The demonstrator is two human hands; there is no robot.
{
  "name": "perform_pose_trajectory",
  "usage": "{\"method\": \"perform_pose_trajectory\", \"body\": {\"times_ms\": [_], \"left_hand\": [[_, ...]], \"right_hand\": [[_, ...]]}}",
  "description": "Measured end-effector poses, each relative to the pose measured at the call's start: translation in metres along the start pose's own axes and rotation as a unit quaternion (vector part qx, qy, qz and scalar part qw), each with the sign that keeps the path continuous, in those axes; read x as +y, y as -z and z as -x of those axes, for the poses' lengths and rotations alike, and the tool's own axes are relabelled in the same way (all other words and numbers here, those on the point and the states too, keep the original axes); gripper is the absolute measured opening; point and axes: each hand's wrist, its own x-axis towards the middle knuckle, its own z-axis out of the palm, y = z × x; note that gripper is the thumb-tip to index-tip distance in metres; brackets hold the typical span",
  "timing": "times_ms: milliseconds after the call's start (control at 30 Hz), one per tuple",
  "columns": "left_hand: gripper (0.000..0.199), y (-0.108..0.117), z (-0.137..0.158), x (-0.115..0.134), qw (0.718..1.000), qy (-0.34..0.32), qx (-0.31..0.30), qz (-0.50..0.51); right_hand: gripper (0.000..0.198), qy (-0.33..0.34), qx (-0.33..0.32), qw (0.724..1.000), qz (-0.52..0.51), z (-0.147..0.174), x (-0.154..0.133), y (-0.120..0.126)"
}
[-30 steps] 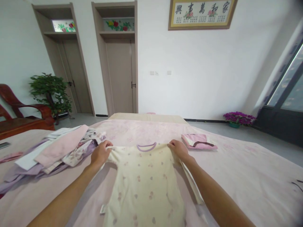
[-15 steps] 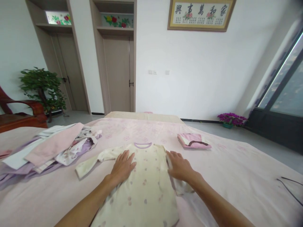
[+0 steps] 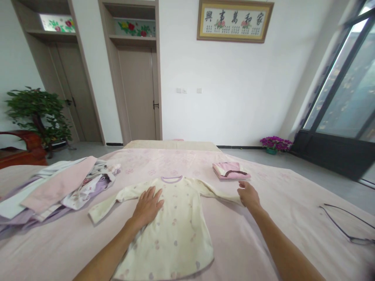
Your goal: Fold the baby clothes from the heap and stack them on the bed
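A cream long-sleeved child's shirt (image 3: 178,226) with small heart prints and a lilac neckband lies spread on the pink bedsheet. My left hand (image 3: 148,207) rests flat on its upper left chest, fingers stretched out. At the end of the shirt's right sleeve, my right hand (image 3: 248,194) has its fingers curled in a pinch on the cuff; the fingertips are partly hidden. That sleeve stretches out sideways from the shoulder, while the left sleeve angles down and outward on the sheet.
Left of the shirt lies a heap of clothes (image 3: 58,189). A folded pink garment (image 3: 230,171) sits beyond my right hand. Eyeglasses (image 3: 350,236) lie at the right on the pink sheet (image 3: 293,218). A wooden armchair (image 3: 27,146) stands at the far left.
My right hand has moved right from the shirt's shoulder, and the right sleeve, bunched beside the body before, is now pulled out straight. My left hand stays on the chest. The view has turned slightly right.
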Motion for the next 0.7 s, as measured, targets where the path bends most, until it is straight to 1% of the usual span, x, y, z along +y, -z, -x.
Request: {"method": "perform_pose_trajectory", "body": {"times_ms": [33,100,133,167,200,233,300,333,367,433,467,533,600,633,700], "left_hand": [[0.058,0.0,0.0,0.0,1.0,0.0,0.0,-0.001],[0.058,0.0,0.0,-0.001,1.0,0.0,0.001,-0.001],[0.058,-0.001,0.0,-0.001,1.0,-0.001,0.002,-0.001],[0.058,-0.001,0.0,-0.001,1.0,-0.002,0.003,-0.001],[0.058,-0.001,0.0,-0.001,1.0,-0.003,0.004,0.0],[0.058,-0.001,0.0,-0.001,1.0,-0.004,0.005,0.0],[0.058,-0.001,0.0,-0.001,1.0,-0.004,0.005,0.002],[0.058,-0.001,0.0,-0.001,1.0,-0.003,0.004,0.003],[0.058,-0.001,0.0,-0.001,1.0,-0.003,0.002,0.004],[0.058,-0.001,0.0,-0.001,1.0,-0.001,-0.001,0.005],[0.058,-0.001,0.001,-0.001,1.0,-0.001,-0.001,0.006],[0.057,-0.001,0.001,-0.001,1.0,-0.002,0.0,0.005],[0.058,-0.001,0.001,-0.001,1.0,-0.005,0.003,0.003],[0.058,-0.001,0.001,-0.001,1.0,-0.005,0.003,0.001],[0.058,-0.001,0.001,-0.001,1.0,-0.006,0.004,-0.004]], "right_hand": [[0.048,0.002,0.025,1.0,-0.003,0.003,0.001,0.003],[0.042,0.035,0.063,0.997,-0.015,0.02,-0.003,0.005],[0.039,0.063,0.067,0.995,-0.026,0.033,-0.008,0.003],[0.037,0.09,0.057,0.994,-0.038,0.048,-0.014,0.001],[0.036,0.116,0.029,0.991,-0.053,0.065,-0.022,-0.002],[0.037,0.133,-0.024,0.988,-0.078,0.082,-0.03,-0.005],[0.045,0.159,-0.166,0.964,-0.134,0.115,-0.044,-0.012],[0.048,0.171,-0.216,0.951,-0.143,0.129,-0.05,-0.015],[0.051,0.18,-0.243,0.943,-0.139,0.141,-0.054,-0.018],[0.058,0.187,-0.255,0.94,-0.125,0.157,-0.06,-0.023],[0.06,0.178,-0.26,0.941,-0.126,0.16,-0.061,-0.024],[0.061,0.132,-0.297,0.934,-0.151,0.162,-0.059,-0.024],[0.061,0.077,-0.353,0.917,-0.172,0.16,-0.053,-0.022],[0.062,0.06,-0.377,0.908,-0.17,0.158,-0.049,-0.02],[0.061,0.053,-0.408,0.9,-0.143,0.153,-0.039,-0.017]]}}
